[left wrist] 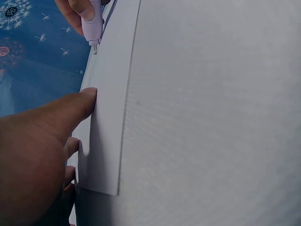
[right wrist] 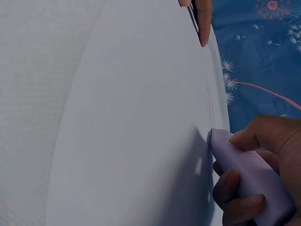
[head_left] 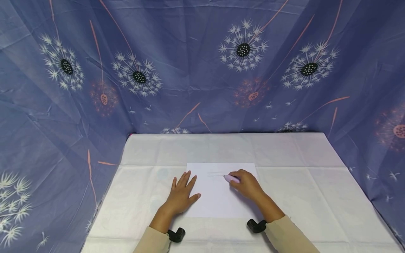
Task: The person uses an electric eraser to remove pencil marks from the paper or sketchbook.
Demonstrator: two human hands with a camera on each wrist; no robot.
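Note:
A sheet of white paper (head_left: 218, 203) lies on the white-covered table, with faint thin lines (head_left: 215, 172) near its far edge. My right hand (head_left: 248, 184) grips a lavender electric eraser (right wrist: 249, 176), thumb and fingers curled round its thick body. Its narrow tip (left wrist: 94, 49) points left and meets the paper at the end of the lines. On the left part of the sheet my left hand (head_left: 180, 196) rests flat, fingers spread and thumb (left wrist: 84, 101) pointing toward the eraser. Some of the left fingers are hidden behind the thumb and palm in the left wrist view.
A creased white cloth (head_left: 300, 196) covers the table around the paper. Blue fabric (head_left: 190, 70) with dandelion prints hangs behind and along both sides. Black wrist-worn devices (head_left: 257, 226) sit at both wrists, below beige sleeves (head_left: 291, 235).

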